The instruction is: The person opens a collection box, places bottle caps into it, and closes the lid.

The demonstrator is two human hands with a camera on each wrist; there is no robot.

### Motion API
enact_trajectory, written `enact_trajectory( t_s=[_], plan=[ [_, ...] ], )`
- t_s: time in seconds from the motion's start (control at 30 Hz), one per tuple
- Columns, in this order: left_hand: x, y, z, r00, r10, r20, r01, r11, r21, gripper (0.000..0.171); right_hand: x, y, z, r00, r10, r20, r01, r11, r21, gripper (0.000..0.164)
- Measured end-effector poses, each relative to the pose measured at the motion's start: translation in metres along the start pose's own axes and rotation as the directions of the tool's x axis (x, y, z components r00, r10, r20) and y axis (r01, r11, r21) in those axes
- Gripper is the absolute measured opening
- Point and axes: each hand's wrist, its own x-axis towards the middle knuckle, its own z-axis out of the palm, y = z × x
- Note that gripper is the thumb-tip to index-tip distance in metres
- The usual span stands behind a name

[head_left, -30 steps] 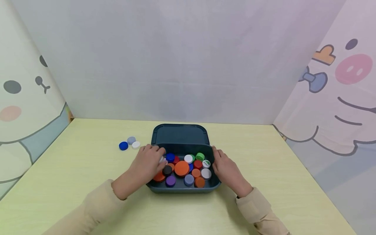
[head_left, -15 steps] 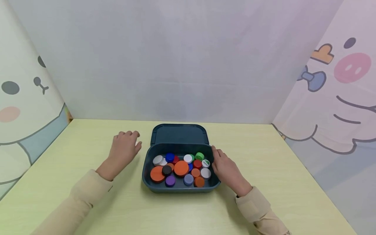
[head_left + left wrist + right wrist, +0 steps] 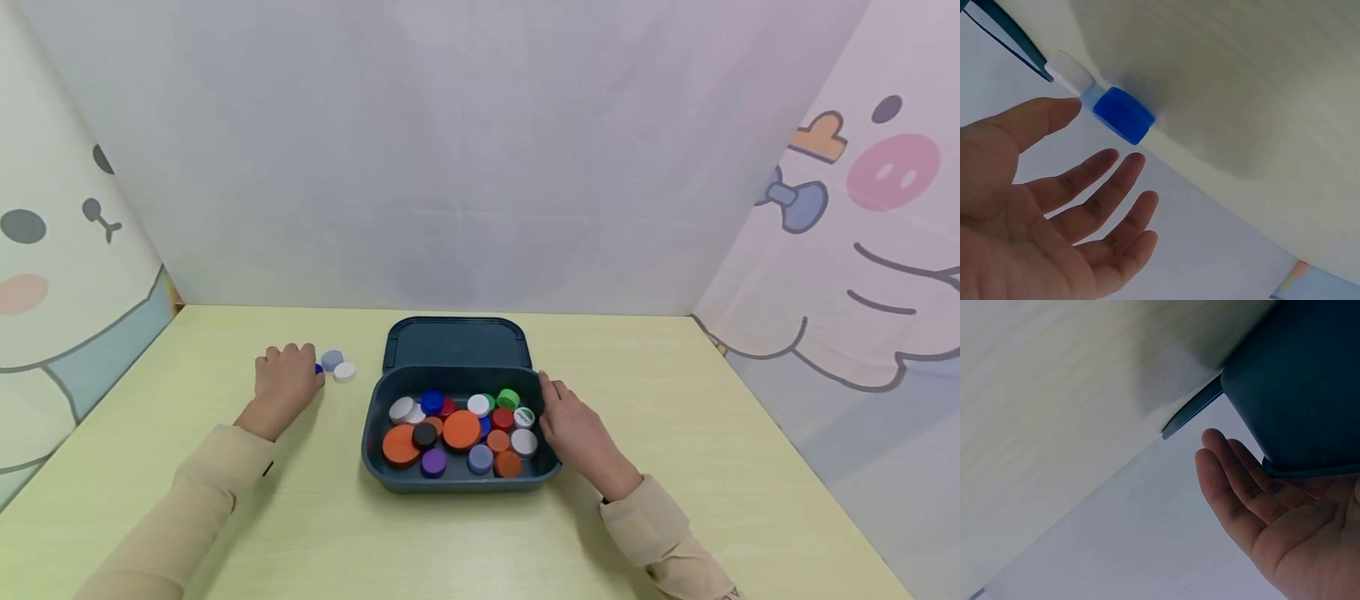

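Observation:
In the head view my left hand [image 3: 287, 381] hovers over a dark blue bottle cap [image 3: 319, 369] at the left of the table. The left wrist view shows its thumb and fingers spread near that blue cap [image 3: 1124, 115], with a gap between. Beside it lie a pale blue cap [image 3: 332, 360] and a white cap [image 3: 344, 372]. My right hand [image 3: 581, 429] rests against the right rim of a dark teal box [image 3: 457, 485]; its fingers look fairly straight in the right wrist view, the thumb mostly hidden. Inside the box lie several caps, including a large orange cap [image 3: 461, 430].
A dark teal lid [image 3: 457, 342] lies flat behind the box. The pale wooden table [image 3: 450, 550] ends at a light grey cloth wall [image 3: 450, 167]. Cartoon-printed cloths [image 3: 847, 283] stand on both sides.
My left hand has withdrawn from the box and moved left to the loose caps on the table. White caps now show at the box's left side. My right hand has stayed on the rim.

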Motion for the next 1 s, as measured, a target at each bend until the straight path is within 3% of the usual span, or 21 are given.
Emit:
enact_trajectory(
  t_s=[0.2, 0.57, 0.8, 1.0],
  plan=[
    [0.003, -0.005, 0.005, 0.997, -0.021, 0.073, 0.021, 1.000, -0.010, 0.026, 0.000, -0.001, 0.000, 1.000, 0.001, 0.001, -0.001, 1.000, 0.004, 0.052],
    [0.006, -0.008, 0.008, 0.994, -0.042, 0.104, 0.043, 0.999, -0.006, 0.030, 0.000, 0.000, 0.001, 1.000, 0.000, -0.003, 0.000, 1.000, -0.009, 0.052],
    [0.000, -0.003, -0.003, 1.000, -0.018, 0.024, 0.018, 1.000, -0.005, 0.031, 0.000, -0.001, 0.000, 1.000, -0.006, -0.006, 0.006, 1.000, -0.009, 0.052],
    [-0.011, 0.017, -0.020, 0.997, 0.054, -0.063, -0.053, 0.999, 0.010, 0.034, 0.000, -0.001, 0.000, 1.000, -0.004, -0.005, 0.004, 1.000, -0.008, 0.052]
  ],
)
